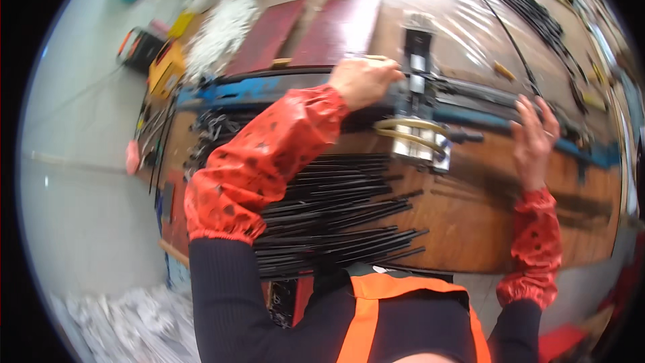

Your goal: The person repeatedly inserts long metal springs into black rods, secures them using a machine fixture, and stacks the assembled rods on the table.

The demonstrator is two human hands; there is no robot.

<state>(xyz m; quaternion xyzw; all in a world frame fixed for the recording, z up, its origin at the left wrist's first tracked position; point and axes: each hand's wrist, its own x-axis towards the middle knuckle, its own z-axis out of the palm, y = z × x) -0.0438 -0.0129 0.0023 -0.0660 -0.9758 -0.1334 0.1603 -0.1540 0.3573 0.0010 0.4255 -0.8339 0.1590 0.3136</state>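
My left hand (363, 82) is closed, its fingertips pinched just left of a metal clamping device (418, 94). What the pinch holds, if anything, is hidden. A dark strip (282, 72) runs along a blue-painted rail (232, 91) up to this hand. The device has a dark upright body and a loop of yellowish hose (410, 123) at its near side. To the right, my right hand (534, 138) is raised with fingers apart and nothing in them, close to the rail's right part. Both forearms wear red sleeve covers.
Many thin black rods (336, 215) lie in a bundle on the wooden table (470, 228) nearer to me. Two dark red boards (336, 30) and a white heap (225, 33) are at the far left. Black cables (517, 7) spread at the far right. A yellow box (166, 67) stands at the left edge.
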